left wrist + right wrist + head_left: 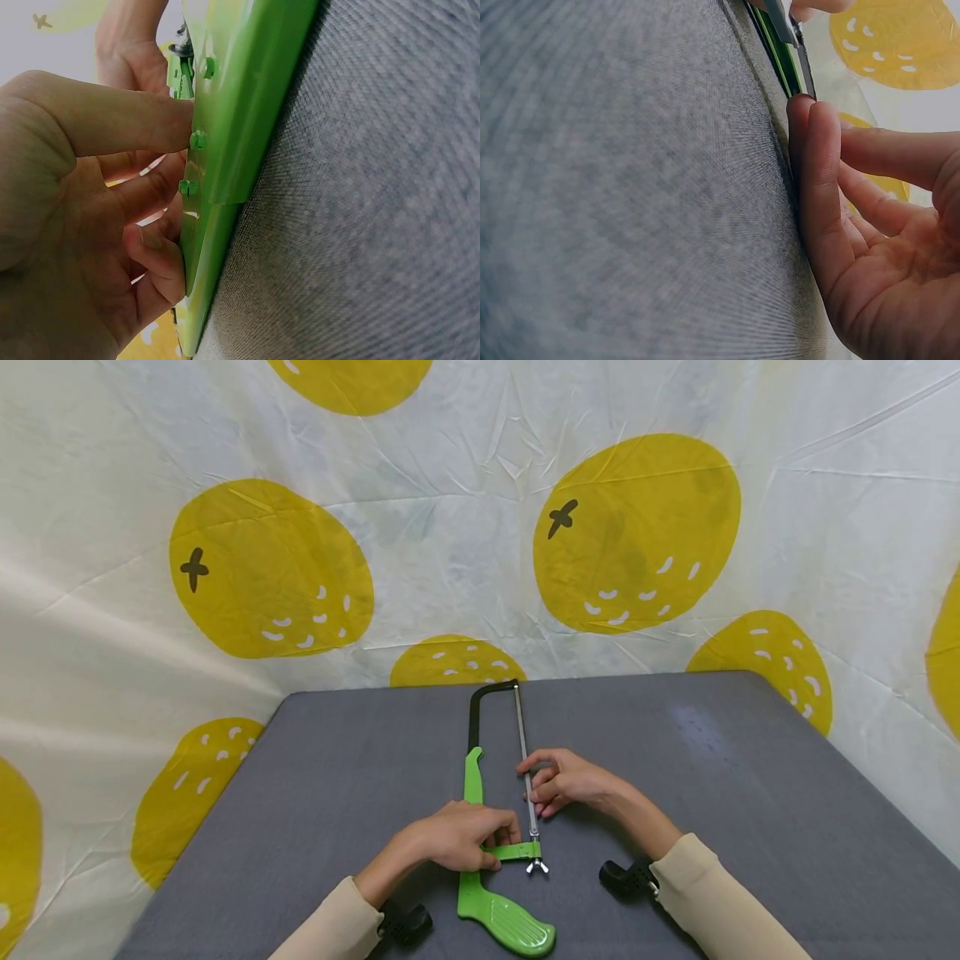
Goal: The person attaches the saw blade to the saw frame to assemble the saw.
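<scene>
A hacksaw lies on the grey table, its green handle [517, 927] nearest me and its black front frame [475, 718] pointing away. My left hand [457, 833] holds the green frame just ahead of the handle, thumb and fingers over it; the left wrist view shows them against the riveted green side [247, 97]. Along the right side runs the thin blade [522, 722], ending near me at a wing nut [537, 867]. My right hand [576, 781] pinches the blade partway along with curled fingers. In the right wrist view its fingertips [823, 124] overlap the blade's visible stretch.
The grey cloth-covered table [360, 752] extends to both sides of the saw. Behind it hangs a white curtain [450, 552] printed with yellow fruit. Black wrist devices [628, 878] sit under both forearms, close over the table.
</scene>
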The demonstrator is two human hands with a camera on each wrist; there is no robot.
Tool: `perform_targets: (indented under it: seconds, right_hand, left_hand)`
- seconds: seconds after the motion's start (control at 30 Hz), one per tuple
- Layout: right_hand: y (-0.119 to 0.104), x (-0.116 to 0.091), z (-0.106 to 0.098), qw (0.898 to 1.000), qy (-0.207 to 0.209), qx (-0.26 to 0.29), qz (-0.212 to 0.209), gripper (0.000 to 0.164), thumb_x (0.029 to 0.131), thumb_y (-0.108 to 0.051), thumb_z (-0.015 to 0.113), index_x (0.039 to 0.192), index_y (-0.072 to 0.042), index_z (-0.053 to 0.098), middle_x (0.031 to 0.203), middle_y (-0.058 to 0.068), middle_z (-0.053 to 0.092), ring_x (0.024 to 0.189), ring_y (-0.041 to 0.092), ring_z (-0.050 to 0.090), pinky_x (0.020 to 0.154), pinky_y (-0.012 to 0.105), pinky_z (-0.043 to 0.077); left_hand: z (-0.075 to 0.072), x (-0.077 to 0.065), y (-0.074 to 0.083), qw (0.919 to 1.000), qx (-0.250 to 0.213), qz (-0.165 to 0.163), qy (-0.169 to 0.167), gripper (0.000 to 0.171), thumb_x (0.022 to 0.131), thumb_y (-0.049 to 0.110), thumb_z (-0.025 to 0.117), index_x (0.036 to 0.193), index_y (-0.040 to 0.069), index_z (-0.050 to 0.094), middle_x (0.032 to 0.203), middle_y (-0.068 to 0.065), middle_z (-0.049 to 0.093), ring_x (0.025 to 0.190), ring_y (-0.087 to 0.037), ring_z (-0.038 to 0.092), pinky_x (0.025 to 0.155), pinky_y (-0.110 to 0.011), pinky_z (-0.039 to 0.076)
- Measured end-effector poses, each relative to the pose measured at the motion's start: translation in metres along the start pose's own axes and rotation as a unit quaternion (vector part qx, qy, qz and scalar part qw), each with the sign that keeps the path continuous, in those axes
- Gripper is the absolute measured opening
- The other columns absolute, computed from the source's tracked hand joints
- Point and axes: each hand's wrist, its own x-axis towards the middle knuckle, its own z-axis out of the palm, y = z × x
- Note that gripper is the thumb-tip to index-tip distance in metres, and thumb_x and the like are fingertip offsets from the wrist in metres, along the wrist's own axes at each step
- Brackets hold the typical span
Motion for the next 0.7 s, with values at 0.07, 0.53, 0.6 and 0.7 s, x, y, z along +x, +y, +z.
perform_targets:
  seconds: [0.07,0.53,0.6,0.7]
  right_hand:
    - [-0.001,0.0,0.0,1.0,-0.002,0.0,-0.001,0.052,0.094,0.006,0.062,0.142,0.013,0.044,0.083,0.007,0.069,0.072,0.016,0.071,0.066,0.031,0.062]
    - [-0.005,-0.022,0.003,0.999,0.032,-0.025,0.021,0.062,0.1,-0.013,0.065,0.152,0.003,0.034,0.101,0.019,0.07,0.073,0.021,0.074,0.067,0.037,0.063]
    - [-0.005,-0.028,0.004,0.999,0.039,-0.026,0.026,0.067,0.1,-0.017,0.067,0.153,0.003,0.031,0.102,0.02,0.07,0.073,0.022,0.074,0.067,0.038,0.063]
    - [-0.004,-0.038,0.005,0.999,0.035,-0.028,0.031,0.067,0.101,-0.02,0.067,0.151,0.006,0.03,0.103,0.019,0.071,0.073,0.022,0.074,0.066,0.038,0.064]
  left_hand:
    - [-0.001,-0.001,0.0,1.0,0.001,-0.001,0.0,0.028,0.091,0.025,0.08,0.111,0.035,0.064,0.096,0.02,0.066,0.085,0.006,0.061,0.078,-0.023,0.05]
    - [-0.002,-0.002,0.002,1.0,-0.004,0.001,-0.001,0.027,0.091,0.025,0.08,0.111,0.035,0.064,0.096,0.02,0.066,0.085,0.006,0.06,0.079,-0.022,0.05]
    - [-0.002,-0.002,0.003,1.0,-0.003,0.0,0.0,0.028,0.091,0.024,0.08,0.111,0.035,0.064,0.096,0.02,0.066,0.084,0.006,0.06,0.079,-0.022,0.05]
    - [-0.002,-0.002,0.003,1.0,-0.001,0.0,0.002,0.028,0.091,0.024,0.081,0.11,0.034,0.065,0.096,0.02,0.066,0.084,0.006,0.06,0.079,-0.022,0.05]
